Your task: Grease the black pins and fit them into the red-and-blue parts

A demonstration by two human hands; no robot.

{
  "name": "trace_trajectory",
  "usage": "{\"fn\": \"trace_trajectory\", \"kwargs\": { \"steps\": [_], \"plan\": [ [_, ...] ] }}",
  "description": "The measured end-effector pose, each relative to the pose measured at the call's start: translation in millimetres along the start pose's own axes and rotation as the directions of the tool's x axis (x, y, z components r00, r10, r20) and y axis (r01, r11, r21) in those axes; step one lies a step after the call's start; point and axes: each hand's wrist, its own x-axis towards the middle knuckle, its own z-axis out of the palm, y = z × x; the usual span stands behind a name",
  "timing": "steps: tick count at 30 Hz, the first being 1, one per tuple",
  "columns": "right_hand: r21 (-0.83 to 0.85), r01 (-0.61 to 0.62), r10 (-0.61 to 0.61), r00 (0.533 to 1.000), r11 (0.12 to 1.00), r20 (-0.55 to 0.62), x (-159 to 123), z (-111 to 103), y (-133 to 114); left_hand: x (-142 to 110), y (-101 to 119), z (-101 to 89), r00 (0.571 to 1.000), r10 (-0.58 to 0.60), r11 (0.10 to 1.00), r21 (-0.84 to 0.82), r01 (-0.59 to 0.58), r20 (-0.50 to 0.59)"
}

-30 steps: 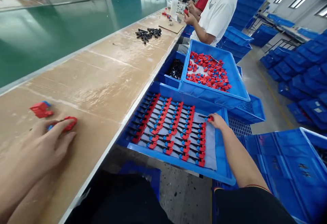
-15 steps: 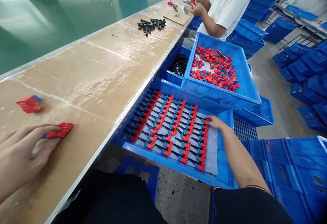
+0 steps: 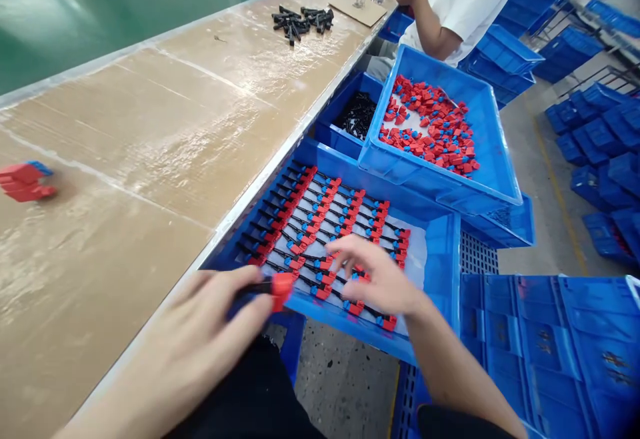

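Note:
My left hand (image 3: 210,332) pinches a red-and-black plastic part (image 3: 283,290) between thumb and fingers, near the table's front edge. The part is blurred by motion, and its back end is hidden in my grip. Over the lower blue tray (image 3: 445,252) hovers my right hand (image 3: 383,279), its fingers apart and curled slightly, with nothing seen in them. Beneath it, rows of red plastic pieces with black stems and blue bits (image 3: 349,219) lie on a white liner. One loose red piece with a blue tip (image 3: 25,182) rests on the table at far left.
An upper blue crate (image 3: 500,159) holds many red-and-blue pieces, beside a bin of black parts (image 3: 357,115). Black stems (image 3: 303,23) lie piled on the tabletop (image 3: 165,139). A co-worker in a white shirt (image 3: 480,12) sits beyond. Stacked blue crates (image 3: 540,332) stand at right.
My left hand has lifted the part off the table and carried it right. My right hand has left the tray's far-right row and moved left and nearer. The view has shifted slightly.

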Motion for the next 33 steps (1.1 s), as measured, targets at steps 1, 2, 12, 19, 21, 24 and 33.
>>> {"fn": "trace_trajectory", "kwargs": {
  "steps": [1, 2, 12, 19, 21, 24, 33],
  "plan": [
    [0.133, 0.038, -0.05, 0.995, 0.99, 0.087, 1.1, 18.2, -11.9, 17.6, 15.4, 9.9, 0.991, 0.129, 0.988, 0.092, -0.124, -0.04],
    [0.226, 0.014, -0.034, 0.996, 0.974, 0.085, 2.0, 31.9, -18.7, 32.9, 26.9, 19.7, 0.979, 0.201, 0.969, 0.157, -0.192, -0.043],
    [0.173, -0.032, 0.044, 0.997, 0.984, -0.069, 2.2, 32.0, 8.3, 56.3, 27.9, 86.8, 0.993, 0.028, 0.967, -0.256, 0.002, 0.114],
    [-0.088, -0.196, 0.169, 0.953, 0.977, -0.25, 1.8, -22.0, 73.1, 55.8, 18.3, 98.4, 0.962, -0.219, 0.905, -0.336, 0.262, 0.163],
    [-0.128, -0.348, 0.253, 0.847, 0.929, -0.468, 0.4, -64.4, 114.6, 38.5, 15.3, 107.2, 0.932, -0.319, 0.917, -0.193, 0.349, 0.171],
    [-0.15, -0.529, 0.332, 0.702, 0.835, -0.63, -4.0, -121.6, 173.2, 4.0, 13.6, 118.6, 0.921, -0.337, 0.935, -0.045, 0.352, 0.196],
    [-0.193, -0.688, 0.446, 0.631, 0.699, -0.635, -8.6, -150.8, 261.7, -65.0, 16.4, 94.0, 0.869, -0.49, 0.872, 0.01, 0.49, 0.069]
  ]
}}
